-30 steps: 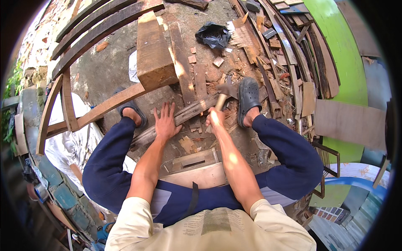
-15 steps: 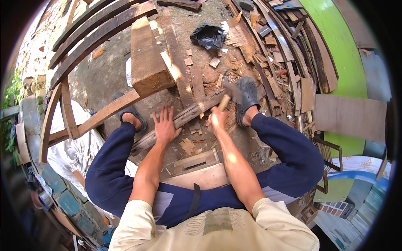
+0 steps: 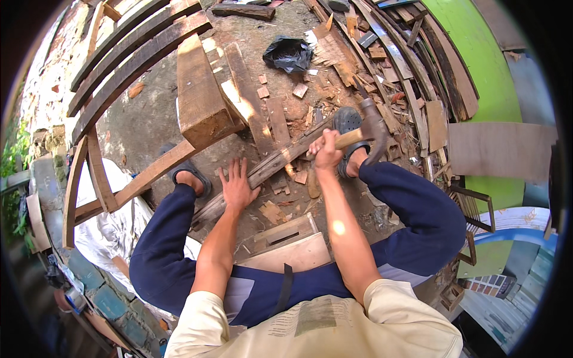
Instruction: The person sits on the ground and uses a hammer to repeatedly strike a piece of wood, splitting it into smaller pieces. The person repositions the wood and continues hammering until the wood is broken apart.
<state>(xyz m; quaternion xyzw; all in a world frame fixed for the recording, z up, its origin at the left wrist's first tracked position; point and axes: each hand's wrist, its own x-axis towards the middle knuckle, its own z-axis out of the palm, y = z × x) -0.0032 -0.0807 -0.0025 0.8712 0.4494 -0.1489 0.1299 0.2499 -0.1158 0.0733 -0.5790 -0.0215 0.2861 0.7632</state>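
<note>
A long, weathered wooden batten (image 3: 276,167) lies aslant on the ground between my feet. My left hand (image 3: 238,188) rests against it with the fingers spread and pointing away from me. In my right hand (image 3: 326,151) is the wooden handle of a claw hammer (image 3: 371,124), with the fingers wrapped round its end. The hammer's dark metal head is held up over my right shoe (image 3: 349,122), apart from the batten. Beneath the batten lie other flat boards (image 3: 278,122).
A thick wooden beam (image 3: 206,98) and a slatted wooden frame (image 3: 134,74) stand at the left. Stacked planks (image 3: 444,65) line the right side. A black plastic bag (image 3: 288,53) sits ahead among wood scraps. A low wooden piece (image 3: 286,253) lies before my lap.
My right hand has risen and moved right with the hammer, whose head has swung up off the batten's far end. The left hand stays by the batten.
</note>
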